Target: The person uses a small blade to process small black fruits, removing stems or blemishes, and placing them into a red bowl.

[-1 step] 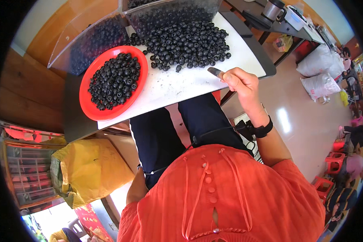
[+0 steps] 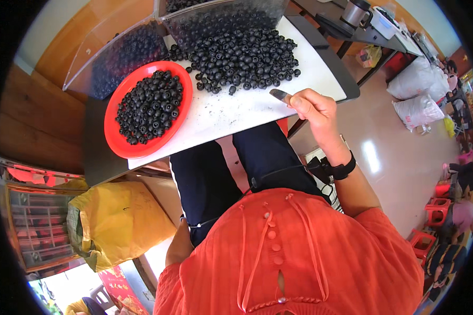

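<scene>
A seated person in an orange-red top (image 2: 284, 247) pinches a short dark blade (image 2: 279, 95) between thumb and fingers of the right hand (image 2: 317, 109), held over the near edge of a white board (image 2: 220, 113). The left forearm (image 2: 178, 244) hangs beside the thigh; the left hand is hidden, its state impossible to tell. Loose black beads (image 2: 244, 58) lie heaped beyond the blade, and more fill a red plate (image 2: 110, 126) at left. Clear plastic bins of beads stand behind; farther right, white sacks (image 2: 418, 111) rest on the floor.
</scene>
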Demonstrator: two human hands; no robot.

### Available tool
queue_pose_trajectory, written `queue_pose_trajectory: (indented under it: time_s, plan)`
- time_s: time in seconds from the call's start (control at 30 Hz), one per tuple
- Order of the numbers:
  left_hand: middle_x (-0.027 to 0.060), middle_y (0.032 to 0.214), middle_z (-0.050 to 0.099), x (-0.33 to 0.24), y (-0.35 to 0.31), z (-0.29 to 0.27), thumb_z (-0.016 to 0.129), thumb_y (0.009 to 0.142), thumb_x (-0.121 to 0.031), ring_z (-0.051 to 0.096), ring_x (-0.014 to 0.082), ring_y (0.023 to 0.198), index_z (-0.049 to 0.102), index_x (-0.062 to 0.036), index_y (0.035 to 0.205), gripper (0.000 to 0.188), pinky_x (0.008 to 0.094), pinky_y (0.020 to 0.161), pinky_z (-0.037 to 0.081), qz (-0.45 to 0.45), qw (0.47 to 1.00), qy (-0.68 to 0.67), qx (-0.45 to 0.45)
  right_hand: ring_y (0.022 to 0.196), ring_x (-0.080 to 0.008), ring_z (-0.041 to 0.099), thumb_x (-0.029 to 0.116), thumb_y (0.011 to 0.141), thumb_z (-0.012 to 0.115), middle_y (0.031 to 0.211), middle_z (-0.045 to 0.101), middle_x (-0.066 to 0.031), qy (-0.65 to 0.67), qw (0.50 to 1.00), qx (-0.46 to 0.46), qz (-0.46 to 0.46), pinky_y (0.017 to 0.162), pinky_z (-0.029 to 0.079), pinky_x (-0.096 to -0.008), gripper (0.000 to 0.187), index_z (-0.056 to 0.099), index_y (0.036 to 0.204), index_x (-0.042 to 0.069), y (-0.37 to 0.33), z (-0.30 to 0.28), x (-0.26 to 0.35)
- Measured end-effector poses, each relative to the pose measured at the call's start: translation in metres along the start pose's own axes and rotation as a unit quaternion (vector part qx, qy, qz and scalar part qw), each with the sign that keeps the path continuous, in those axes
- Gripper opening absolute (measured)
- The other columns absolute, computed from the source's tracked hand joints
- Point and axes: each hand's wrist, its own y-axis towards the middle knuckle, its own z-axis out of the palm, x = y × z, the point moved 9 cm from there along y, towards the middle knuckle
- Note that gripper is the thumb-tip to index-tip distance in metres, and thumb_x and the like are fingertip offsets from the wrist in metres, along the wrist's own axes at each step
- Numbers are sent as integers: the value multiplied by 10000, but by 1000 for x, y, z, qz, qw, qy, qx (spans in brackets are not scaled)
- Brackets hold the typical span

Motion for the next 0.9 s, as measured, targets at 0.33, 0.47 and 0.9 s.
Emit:
queue_pose_trajectory:
  time_s: [0.33, 0.47, 0.9]
  plan:
    - [48, 739, 599, -93, -86, -8, 607, 965, -248, 583, 161, 613, 650, -40, 989, 214, 351, 544, 513, 2, 999, -22, 41, 613, -54, 463, 240, 976, 707, 660, 598, 9, 32, 999, 8, -8, 554, 358, -238, 268, 759, 909, -15, 2, -6, 5]
    - [86, 866, 702, -137, -158, 147, 696, 922, -220, 691, 183, 717, 703, -15, 1049, 242, 288, 580, 524, 130, 875, 345, -314, 618, -59, 469, 241, 978, 705, 664, 608, 3, 11, 1000, -6, -28, 558, 366, -244, 271, 762, 911, -15, -4, -11, 0]
    - [120, 789, 623, -121, -73, 589, 749, 838, -44, 623, 248, 673, 693, -6, 930, 114, 354, 630, 496, 540, 353, 745, -169, 616, -62, 476, 241, 964, 719, 646, 603, -7, 56, 998, 13, -34, 563, 375, -253, 284, 729, 845, -16, -3, -7, 1]
